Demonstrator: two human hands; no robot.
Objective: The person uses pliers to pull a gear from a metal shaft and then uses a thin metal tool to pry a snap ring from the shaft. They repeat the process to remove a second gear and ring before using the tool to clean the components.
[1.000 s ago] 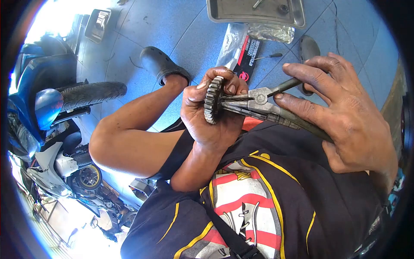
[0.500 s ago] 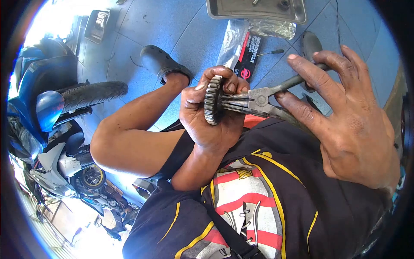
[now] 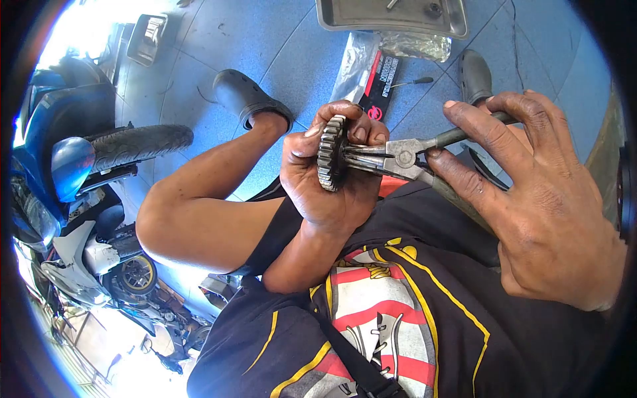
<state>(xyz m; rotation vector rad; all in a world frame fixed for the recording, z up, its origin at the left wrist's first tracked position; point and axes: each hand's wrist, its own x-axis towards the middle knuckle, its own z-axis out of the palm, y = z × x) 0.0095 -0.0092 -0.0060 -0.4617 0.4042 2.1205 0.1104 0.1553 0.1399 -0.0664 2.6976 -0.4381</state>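
Observation:
My left hand (image 3: 335, 176) is closed around a toothed metal gear (image 3: 330, 154), held upright with its teeth facing left. A pair of long-nosed pliers (image 3: 403, 155) points left, its narrow jaws reaching the dark centre of the gear. Whether the tips grip anything there is hidden. With its fingers on the spread plier handles, my right hand (image 3: 551, 199) holds the tool from the right; the index finger and thumb rest near the pivot.
A metal tray (image 3: 391, 25) with small parts lies on the blue tiled floor ahead, near a black-and-red chain box (image 3: 379, 83), clear plastic and a screwdriver (image 3: 423, 80). A smaller tray (image 3: 147, 40) sits at upper left. Motorcycles, one with an exposed tyre (image 3: 142, 146), stand left.
My right hand has shifted slightly down and right, and the plier handles are spread a little wider. The gear stays in my left hand with the jaws still at its centre.

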